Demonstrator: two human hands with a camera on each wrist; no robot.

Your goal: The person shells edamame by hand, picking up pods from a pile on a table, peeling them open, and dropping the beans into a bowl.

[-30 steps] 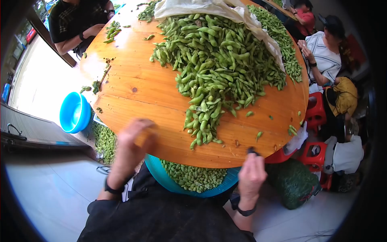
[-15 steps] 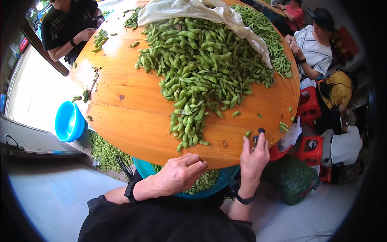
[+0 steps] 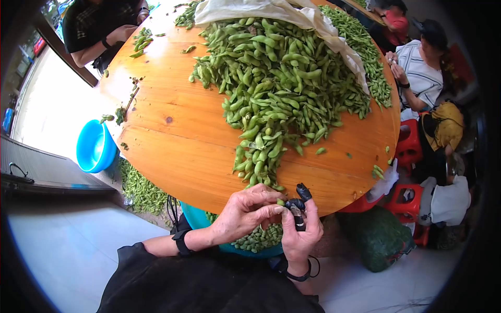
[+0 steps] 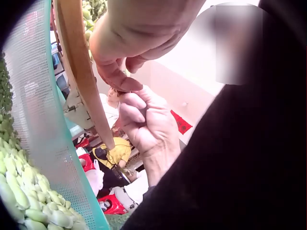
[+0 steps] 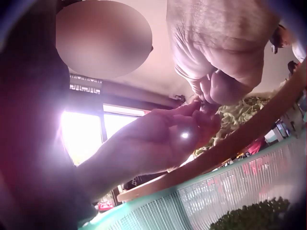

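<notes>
In the head view my left hand [image 3: 242, 213] and right hand [image 3: 301, 235] meet at the table's near edge, above a teal basket [image 3: 194, 215] of shelled beans [image 3: 258, 240]. A green pod [image 3: 281, 202] is pinched between the left thumb and fingers, its other end at the right hand. Black wrapping covers fingertips [image 3: 303, 192] of the right hand. A large heap of pods [image 3: 282, 78] lies on the wooden table [image 3: 177, 151], its narrow tip just beyond the hands. Both wrist views show the fingertips together; the pod is mostly hidden there.
A pale cloth [image 3: 292, 18] lies over the heap's far side. Blue basins [image 3: 96, 146] stand left, near pods on the floor [image 3: 141, 188]. Red stools [image 3: 406, 201] and a dark green sack [image 3: 377, 240] are at the right. Other people sit around the table.
The left hand has moved right and the right hand left and down, so they now meet with a pod between them. The head view has shifted slightly.
</notes>
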